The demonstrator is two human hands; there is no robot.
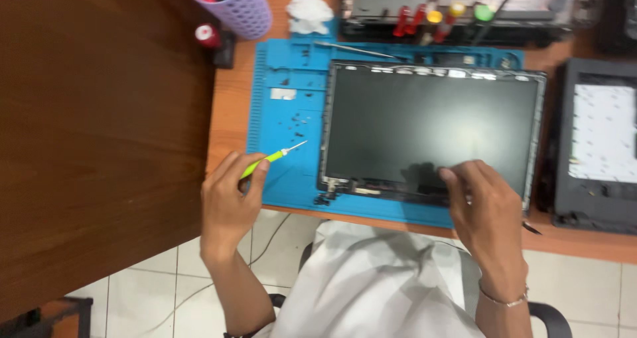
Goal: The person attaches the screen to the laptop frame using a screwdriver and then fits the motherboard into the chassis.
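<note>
I see 2 hands: left hand (229, 202) clamped on screwdriver (271, 158); right hand (483, 204) fingertips pressing screen (431, 129) lower edge. Panel likely thin, fragile; hold by frame.

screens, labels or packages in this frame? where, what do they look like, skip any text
Laptop screen panel: on the blue mat, dark, rectangular, switched off; right hand on its lower edge.
White label patch: on the dark grey laptop part at right, rectangular.
Small white label: on the mat, upper left.
Left hand holds a green screwdriver.
No packages.
</note>
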